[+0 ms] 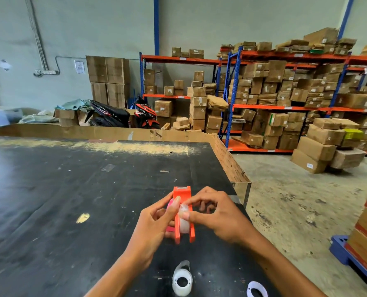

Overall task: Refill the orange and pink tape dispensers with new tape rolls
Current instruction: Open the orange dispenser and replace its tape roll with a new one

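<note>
Nearest the camera, two clear tape rolls lie on the black counter [71, 189]: one tape roll [182, 280] on its side with a loose tail curling up from it, and a second roll [257, 290] cut off by the bottom edge of the view. Just beyond them, both hands work above the counter near its right edge. The left hand [154, 224] has its grip closed around the orange tape dispenser [183, 213] from the left side, and a sliver of the pink dispenser [170, 207] shows tucked in the same hand behind it. The right hand [214, 213] has its grip narrowed to a thumb-and-forefinger pinch on the clear tape roll [184, 219] seated between the dispenser's orange side walls, apparently teasing out the free end. The step in hand looks like threading that end, and it should go best by keeping the left hand firm, peeling the tail cleanly off the roll, and drawing it straight along the body so it neither twists nor sticks to the walls. The dispenser's long axis runs away from the person, its open legs toward the wrists and its cutter head pointing to the far side of the counter. Farther off stand a cardboard barrier, parked motorbikes, and orange-and-blue racks stacked with cartons.
</note>
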